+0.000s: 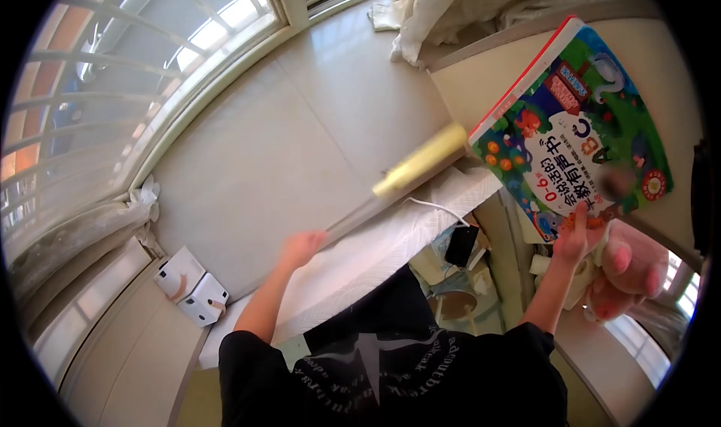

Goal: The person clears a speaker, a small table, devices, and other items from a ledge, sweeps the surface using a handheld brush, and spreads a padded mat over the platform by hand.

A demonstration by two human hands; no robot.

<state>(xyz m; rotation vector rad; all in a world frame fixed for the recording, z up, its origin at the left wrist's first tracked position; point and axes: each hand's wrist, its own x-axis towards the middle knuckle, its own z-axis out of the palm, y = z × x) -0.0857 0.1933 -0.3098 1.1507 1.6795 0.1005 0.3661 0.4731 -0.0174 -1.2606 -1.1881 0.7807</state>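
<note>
My left hand [304, 248] is closed around the thin grey handle of a duster. Its yellow head [422, 159], smeared by motion, lies over the window sill close to the front edge. Over on the right, my right hand [574, 239] grips the lower edge of a colourful children's book [552, 138]. The book's cover faces up, with ABC letters and cartoon animals on it. It is raised and tilted above the right-hand part of the ledge.
A broad pale window sill [263, 141] runs below the barred window. A white box-like object [191, 286] stands at its left end. White cloth [360, 269] covers the front edge. A pink plush toy [635, 262] and a dark phone-like object [461, 245] are at the right.
</note>
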